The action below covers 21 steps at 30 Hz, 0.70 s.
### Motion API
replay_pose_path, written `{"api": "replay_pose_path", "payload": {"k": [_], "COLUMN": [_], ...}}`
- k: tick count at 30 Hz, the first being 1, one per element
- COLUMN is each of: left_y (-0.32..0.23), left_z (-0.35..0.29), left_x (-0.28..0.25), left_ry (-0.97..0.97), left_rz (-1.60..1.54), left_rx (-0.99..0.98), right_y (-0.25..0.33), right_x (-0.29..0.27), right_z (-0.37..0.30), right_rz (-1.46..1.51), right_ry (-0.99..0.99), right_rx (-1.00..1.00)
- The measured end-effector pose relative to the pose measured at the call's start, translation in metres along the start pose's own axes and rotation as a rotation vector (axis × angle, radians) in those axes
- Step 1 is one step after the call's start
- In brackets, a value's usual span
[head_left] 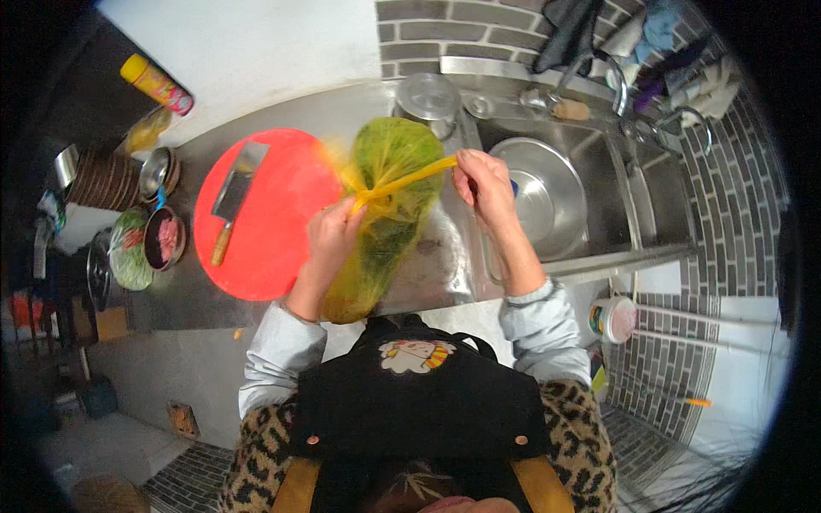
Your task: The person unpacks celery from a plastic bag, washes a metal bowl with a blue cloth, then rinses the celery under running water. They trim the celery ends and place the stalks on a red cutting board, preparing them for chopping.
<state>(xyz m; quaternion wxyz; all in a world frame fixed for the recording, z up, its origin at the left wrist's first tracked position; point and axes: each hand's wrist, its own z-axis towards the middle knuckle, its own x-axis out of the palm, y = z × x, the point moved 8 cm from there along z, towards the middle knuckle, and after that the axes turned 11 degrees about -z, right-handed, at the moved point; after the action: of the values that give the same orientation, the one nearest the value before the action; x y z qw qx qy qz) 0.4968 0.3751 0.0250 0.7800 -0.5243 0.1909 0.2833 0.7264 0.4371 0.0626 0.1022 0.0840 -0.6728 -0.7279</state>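
A translucent yellow plastic bag (385, 192) stands on the metal counter in front of me, with something green and leafy showing through it. My left hand (331, 238) is closed on the bag's gathered neck. From that neck a twisted yellow strip stretches to my right hand (485, 186), which pinches its end. The strip looks taut between the two hands. To the left of the bag lies a round red cutting board (286, 205), and a cleaver (237, 190) rests on its left part.
Left of the board are a bowl of pinkish meat (162, 239), a bag of green vegetables (130, 256) and stacked bowls (107, 179). A lidded metal pot (426, 101) stands behind the bag. A sink (616, 201) at right holds a large metal basin (547, 201), below taps (617, 84).
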Motion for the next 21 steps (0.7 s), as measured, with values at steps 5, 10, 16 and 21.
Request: {"api": "replay_pose_path", "payload": {"k": [5,10,16,21], "left_y": [0.003,-0.02,0.025,0.044], "left_z": [0.0,0.002,-0.042,-0.068], "left_x": [-0.029,-0.064,-0.128,-0.156], "left_ry": [-0.209,-0.189,-0.366,-0.485], "left_rz": [-0.667,-0.695,-0.805,-1.04], "left_rx": [-0.182,-0.079,-0.31,-0.339], "right_y": [0.0,-0.012,-0.028,-0.059], "right_x": [0.029,0.067,0.0,-0.066], "right_z": [0.01,0.014,0.03,0.005], "right_rz": [-0.49,-1.058,-0.822,-0.41], "right_ry": [0.125,-0.059,-0.184,-0.39], "right_rx": [-0.129,-0.311,-0.272,0.046]}}
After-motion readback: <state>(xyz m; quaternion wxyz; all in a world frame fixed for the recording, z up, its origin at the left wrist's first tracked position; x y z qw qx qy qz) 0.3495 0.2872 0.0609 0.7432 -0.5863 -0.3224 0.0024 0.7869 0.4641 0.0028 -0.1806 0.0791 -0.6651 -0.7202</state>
